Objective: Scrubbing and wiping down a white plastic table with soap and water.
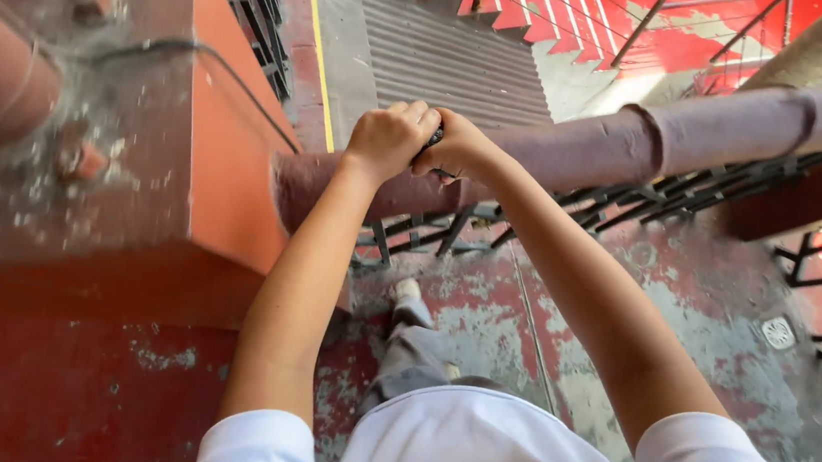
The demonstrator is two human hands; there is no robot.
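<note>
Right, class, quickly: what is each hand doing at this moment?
Left hand: closed in a fist around a small dark object above the handrail.
Right hand: closed on the same dark object.

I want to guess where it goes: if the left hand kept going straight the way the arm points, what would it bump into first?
Probably the thick purple-brown handrail: the left hand already rests on it, closed around a small dark thing with the right hand. Past the rail lies the grey ribbed ramp below, though depth is hard to judge.

Bright daylight floods your view from the upper right, glaring off the red steps; your forearms cast soft shadows on the floor, and wide-angle distortion bends the softer edges.
</note>
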